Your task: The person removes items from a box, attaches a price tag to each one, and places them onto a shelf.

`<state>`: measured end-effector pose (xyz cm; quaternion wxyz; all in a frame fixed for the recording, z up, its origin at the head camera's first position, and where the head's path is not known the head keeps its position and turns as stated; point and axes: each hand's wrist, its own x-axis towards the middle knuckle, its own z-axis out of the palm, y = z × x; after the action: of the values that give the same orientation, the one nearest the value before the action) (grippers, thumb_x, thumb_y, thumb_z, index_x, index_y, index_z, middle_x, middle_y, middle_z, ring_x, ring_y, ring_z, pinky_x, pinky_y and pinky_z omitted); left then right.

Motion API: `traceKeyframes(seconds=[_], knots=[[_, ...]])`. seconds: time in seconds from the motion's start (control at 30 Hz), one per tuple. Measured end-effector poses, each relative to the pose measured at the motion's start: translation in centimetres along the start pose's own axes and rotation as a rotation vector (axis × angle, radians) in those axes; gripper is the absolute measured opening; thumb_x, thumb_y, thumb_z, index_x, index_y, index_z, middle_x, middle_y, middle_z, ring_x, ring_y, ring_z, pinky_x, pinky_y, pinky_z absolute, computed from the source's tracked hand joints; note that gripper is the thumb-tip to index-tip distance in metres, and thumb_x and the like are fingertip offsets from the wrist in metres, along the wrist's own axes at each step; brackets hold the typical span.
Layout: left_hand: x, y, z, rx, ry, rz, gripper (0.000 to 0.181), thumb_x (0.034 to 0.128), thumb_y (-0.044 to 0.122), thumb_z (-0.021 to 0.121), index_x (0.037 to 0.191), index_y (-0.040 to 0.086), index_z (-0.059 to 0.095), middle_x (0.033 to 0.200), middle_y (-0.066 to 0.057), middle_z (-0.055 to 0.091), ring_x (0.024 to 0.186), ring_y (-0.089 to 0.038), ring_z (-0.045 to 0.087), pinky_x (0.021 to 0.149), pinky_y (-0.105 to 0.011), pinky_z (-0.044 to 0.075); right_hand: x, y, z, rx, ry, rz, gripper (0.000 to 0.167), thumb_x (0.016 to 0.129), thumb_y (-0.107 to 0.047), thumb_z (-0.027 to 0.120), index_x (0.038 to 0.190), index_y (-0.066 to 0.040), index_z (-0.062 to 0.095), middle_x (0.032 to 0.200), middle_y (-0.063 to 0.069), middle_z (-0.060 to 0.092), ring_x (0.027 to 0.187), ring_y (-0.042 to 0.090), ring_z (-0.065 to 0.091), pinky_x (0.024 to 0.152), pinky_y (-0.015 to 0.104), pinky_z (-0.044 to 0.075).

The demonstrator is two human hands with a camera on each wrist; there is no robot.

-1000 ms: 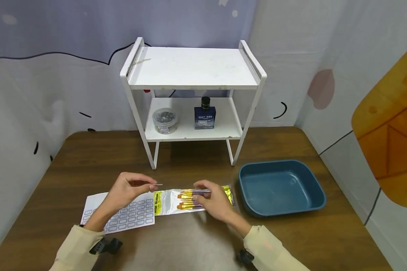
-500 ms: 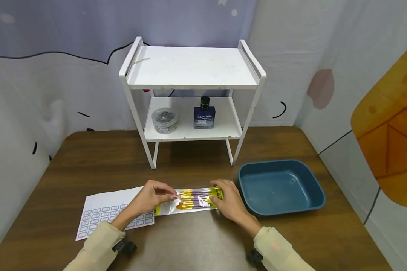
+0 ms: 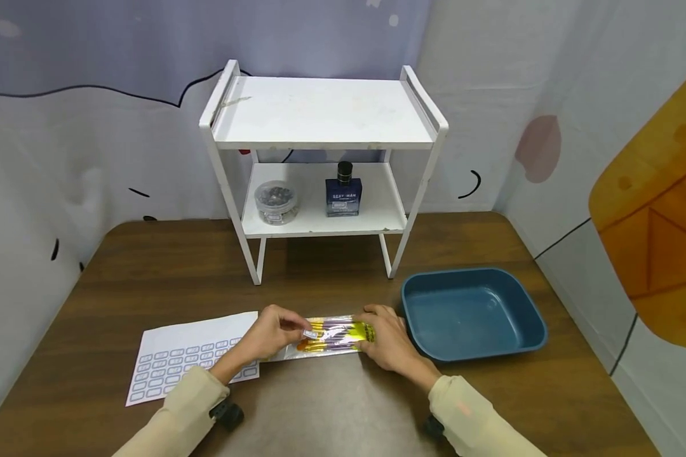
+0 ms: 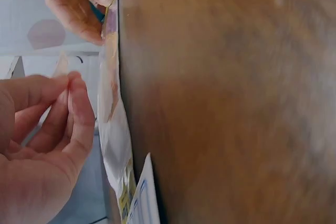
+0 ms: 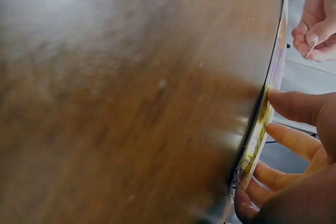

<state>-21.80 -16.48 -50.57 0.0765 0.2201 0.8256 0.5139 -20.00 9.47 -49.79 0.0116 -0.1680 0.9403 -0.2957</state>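
A clear pack of paintbrushes [image 3: 333, 329] with purple and gold handles lies flat on the table in the head view. My left hand [image 3: 270, 335] pinches a small white label sticker [image 3: 311, 334] between thumb and fingertips, just above the brushes; the left wrist view shows the sticker [image 4: 62, 64] raised off the pack. On the pack's yellow right end rests my right hand [image 3: 390, 337], its spread fingertips [image 5: 281, 135] touching the wrapper in the right wrist view. A sheet of blue-bordered labels [image 3: 177, 349] sits at the left, partly under my left forearm and hand.
Right of the pack stands a blue-green plastic tub [image 3: 474, 317]. Behind it all is a white two-tier shelf [image 3: 326, 114], with a round clear jar [image 3: 276, 203] and a dark blue perfume bottle [image 3: 343, 192] on its lower tier. The wooden table [image 3: 320, 406] extends in front.
My left hand has carried the sticker rightwards from near the label sheet to over the brushes. My right hand has slid right, from the brush handles to the pack's yellow end.
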Motion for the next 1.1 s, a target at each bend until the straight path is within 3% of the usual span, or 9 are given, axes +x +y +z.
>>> traceKeyframes(seconds=[0.33, 0.47, 0.7, 1.1], knots=[[0.3, 0.4, 0.8, 0.170, 0.105, 0.061, 0.018, 0.0803, -0.013, 0.066, 0.084, 0.002, 0.075, 0.082, -0.008, 0.074, 0.070, -0.008, 0.063, 0.062, -0.021, 0.054, 0.0, 0.2, 0.2, -0.016, 0.013, -0.024, 0.038, 0.076, -0.009, 0.084, 0.112, -0.008, 0.074, 0.134, 0.021, 0.059, 0.129, 0.041, 0.048, 0.096, 0.058, 0.039], [0.4, 0.4, 1.0, 0.193, 0.119, 0.049, 0.019, 0.0792, -0.013, 0.064, 0.080, 0.003, 0.075, 0.079, -0.007, 0.073, 0.067, -0.007, 0.061, 0.059, -0.020, 0.051, 0.0, 0.2, 0.1, -0.007, 0.010, -0.027, 0.037, 0.076, -0.009, 0.083, 0.111, -0.009, 0.074, 0.135, 0.021, 0.058, 0.130, 0.042, 0.047, 0.095, 0.058, 0.039], [0.7, 0.5, 0.9, 0.214, 0.062, 0.023, 0.019, 0.0761, -0.013, 0.061, 0.082, 0.000, 0.075, 0.080, -0.008, 0.073, 0.065, -0.005, 0.057, 0.059, -0.019, 0.049, -0.1, 0.2, 0.1, 0.003, 0.007, -0.034, 0.038, 0.076, -0.010, 0.084, 0.112, -0.009, 0.074, 0.135, 0.022, 0.058, 0.130, 0.042, 0.047, 0.095, 0.057, 0.038], [1.3, 0.9, 1.2, 0.287, -0.026, 0.078, 0.018, 0.0715, -0.011, 0.066, 0.083, -0.001, 0.075, 0.077, -0.008, 0.071, 0.063, -0.003, 0.055, 0.057, -0.018, 0.048, -0.1, 0.2, 0.0, -0.006, -0.007, -0.034, 0.037, 0.076, -0.012, 0.085, 0.111, -0.010, 0.074, 0.136, 0.021, 0.058, 0.131, 0.042, 0.047, 0.096, 0.058, 0.039]])
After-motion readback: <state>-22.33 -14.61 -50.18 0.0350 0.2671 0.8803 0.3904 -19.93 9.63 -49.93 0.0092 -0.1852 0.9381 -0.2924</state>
